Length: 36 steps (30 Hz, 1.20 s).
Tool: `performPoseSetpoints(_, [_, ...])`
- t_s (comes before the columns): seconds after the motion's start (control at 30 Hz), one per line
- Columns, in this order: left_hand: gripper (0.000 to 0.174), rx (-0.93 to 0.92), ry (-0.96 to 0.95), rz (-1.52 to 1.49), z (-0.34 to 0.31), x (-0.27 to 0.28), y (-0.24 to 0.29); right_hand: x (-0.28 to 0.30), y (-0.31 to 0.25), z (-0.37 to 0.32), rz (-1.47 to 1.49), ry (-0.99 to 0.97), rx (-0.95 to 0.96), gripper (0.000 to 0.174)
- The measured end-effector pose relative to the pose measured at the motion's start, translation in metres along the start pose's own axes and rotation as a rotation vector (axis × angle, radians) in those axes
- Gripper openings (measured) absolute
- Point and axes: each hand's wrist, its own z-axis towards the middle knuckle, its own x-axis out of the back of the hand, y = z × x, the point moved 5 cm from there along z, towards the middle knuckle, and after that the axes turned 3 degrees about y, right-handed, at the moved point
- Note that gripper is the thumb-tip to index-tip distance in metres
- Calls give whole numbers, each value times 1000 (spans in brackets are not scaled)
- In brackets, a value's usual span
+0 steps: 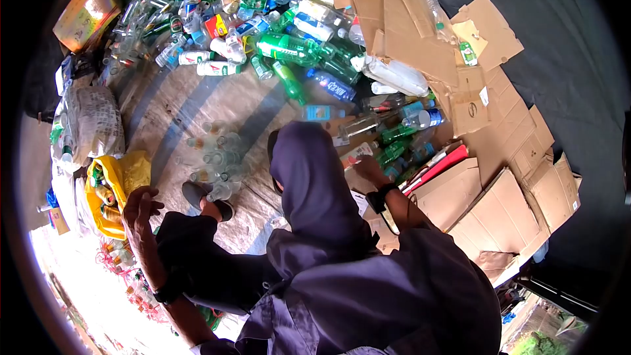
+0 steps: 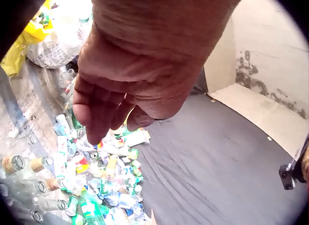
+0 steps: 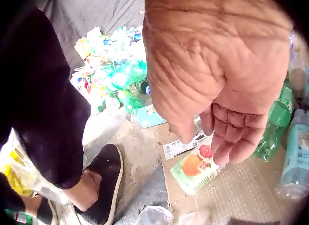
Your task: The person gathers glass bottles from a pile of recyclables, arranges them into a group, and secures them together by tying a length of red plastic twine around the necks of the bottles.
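My right hand [image 1: 370, 169] reaches down to the bottles beside my knee. In the right wrist view its fingers [image 3: 227, 138] hang loosely bent right over a small pale-green bottle with a fruit label [image 3: 195, 173], which lies on flat cardboard [image 3: 236, 196]. I cannot tell whether the fingertips touch it. In the head view that bottle [image 1: 360, 152] shows just beyond the hand. My left hand [image 1: 141, 209] hovers with spread fingers beside a yellow bag [image 1: 118, 181] and holds nothing. Its fingers [image 2: 104, 109] are relaxed.
A big heap of plastic and glass bottles [image 1: 263, 26] covers the far ground. Clear glass bottles [image 1: 220, 151] stand in front of my black shoe [image 1: 197, 194]. Flattened cardboard boxes [image 1: 506, 177] lie to the right, and a white sack [image 1: 92, 121] to the left.
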Motion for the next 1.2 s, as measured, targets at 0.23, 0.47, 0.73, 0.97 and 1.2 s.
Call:
performPoseSetpoints(0.23, [31, 90, 97, 4, 10, 9, -23, -41, 58, 83, -403, 122, 294, 33])
performPoseSetpoints(0.47, [31, 132, 152, 86, 13, 20, -29, -15, 58, 123, -567, 58, 82, 17])
performPoseSetpoints(0.73, [30, 147, 228, 130, 10, 14, -20, -28, 107, 151, -349, 206, 185, 24])
performPoseSetpoints(0.97, [25, 2, 60, 137, 7, 17, -32, -73, 170, 180, 1186, 8, -696, 34])
performPoseSetpoints(1.2, [30, 190, 173, 29, 20, 11, -20, -50, 108, 176, 1126, 114, -407, 47])
